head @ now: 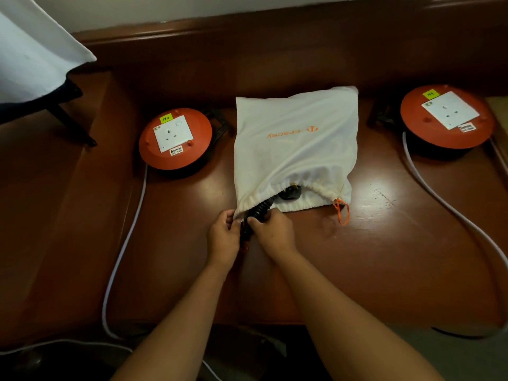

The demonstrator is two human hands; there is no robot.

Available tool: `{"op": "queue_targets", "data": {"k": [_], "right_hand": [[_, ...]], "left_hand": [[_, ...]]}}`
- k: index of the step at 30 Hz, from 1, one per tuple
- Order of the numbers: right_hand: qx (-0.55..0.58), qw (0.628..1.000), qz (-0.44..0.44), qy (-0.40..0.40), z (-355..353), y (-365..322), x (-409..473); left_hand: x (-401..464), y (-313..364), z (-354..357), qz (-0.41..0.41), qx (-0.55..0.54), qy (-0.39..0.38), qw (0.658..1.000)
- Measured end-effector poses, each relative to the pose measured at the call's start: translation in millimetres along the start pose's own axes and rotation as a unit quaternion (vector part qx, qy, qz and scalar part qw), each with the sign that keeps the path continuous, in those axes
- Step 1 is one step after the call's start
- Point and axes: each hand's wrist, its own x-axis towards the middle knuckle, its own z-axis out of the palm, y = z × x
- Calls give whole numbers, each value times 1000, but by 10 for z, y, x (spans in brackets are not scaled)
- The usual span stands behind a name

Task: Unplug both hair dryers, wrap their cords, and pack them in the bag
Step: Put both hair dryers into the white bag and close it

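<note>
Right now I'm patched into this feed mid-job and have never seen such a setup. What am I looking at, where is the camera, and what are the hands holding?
There is no machine: a person works with bare hands, and the single picture comes from a camera on their head, looking forward and down. On the brown table lies a white drawstring bag, its opening toward the person. The left hand pinches the bag's opening edge; the right hand grips a black coiled cord that runs into the bag. A black plug shows in the opening. On either side sits an orange cable reel, left and right; nothing is plugged into either socket.
</note>
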Motion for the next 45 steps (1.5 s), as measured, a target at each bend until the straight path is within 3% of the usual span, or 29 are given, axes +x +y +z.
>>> {"op": "queue_targets", "data": {"k": [3,9,13,16,19,21,23,27,32,37,40,45], "right_hand": [[46,999,0,24,-16,-22,9],[269,961,11,65,-67,67,-54],[288,956,-36,41,-125,308,-145],[296,953,-55,42,-293,442,-195],[353,934,-45,28,-490,509,-178],[364,930,-52,9,-561,526,-198],[363,930,-63,-5,-601,536,-215],[372,926,-63,-15,-668,506,-201],[391,918,-60,-24,-802,395,-148],[401,913,-60,-46,-799,278,-118],[343,937,-66,5,-796,225,-16],[140,981,-91,96,-924,346,243]], "left_hand": [[-20,12,-4,18,29,-3,999],[-73,-155,-25,53,102,15,993],[-76,-103,-44,75,147,30,986],[-253,-78,21,189,240,61,950],[-538,-88,300,326,260,-47,907],[-602,-58,544,315,313,-141,885],[-566,43,727,269,364,-167,876],[-440,220,922,227,432,-128,863],[-384,302,979,187,418,-113,882],[-382,317,1031,225,439,-99,864],[-462,262,947,241,427,-145,859],[-592,-28,715,248,429,-132,859]]}}
